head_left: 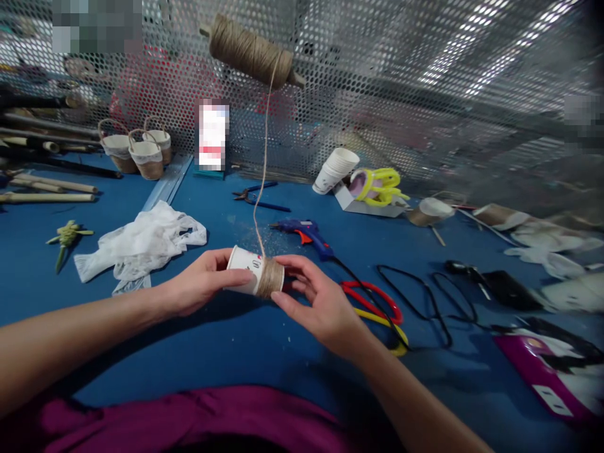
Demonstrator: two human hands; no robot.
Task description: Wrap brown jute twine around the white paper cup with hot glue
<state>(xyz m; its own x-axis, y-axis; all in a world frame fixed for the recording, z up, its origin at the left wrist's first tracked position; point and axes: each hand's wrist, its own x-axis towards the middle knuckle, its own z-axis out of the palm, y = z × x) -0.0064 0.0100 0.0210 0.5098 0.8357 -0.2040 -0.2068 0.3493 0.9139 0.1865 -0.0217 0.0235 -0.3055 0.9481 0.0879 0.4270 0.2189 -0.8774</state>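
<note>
Between my hands a white paper cup [243, 264] lies on its side in the air over the table. Brown jute twine [270, 278] is wrapped round its right half. My left hand [210, 280] grips the cup's white printed end, thumb in front. At the wrapped end, the fingers and thumb of my right hand [316, 301] close round the cup. From the cup a single strand runs up to a big spool of twine [250, 51] hung on the perforated metal panel. A blue glue gun [306, 234] lies just behind my right hand.
Pliers [262, 196], white lace [146, 242] and three small twine baskets [146, 157] are on the blue table. Stacked paper cups [336, 170] stand beside a box with yellow rolls [377, 187]. Black cable [425, 296] and red and yellow handles [375, 299] lie at right.
</note>
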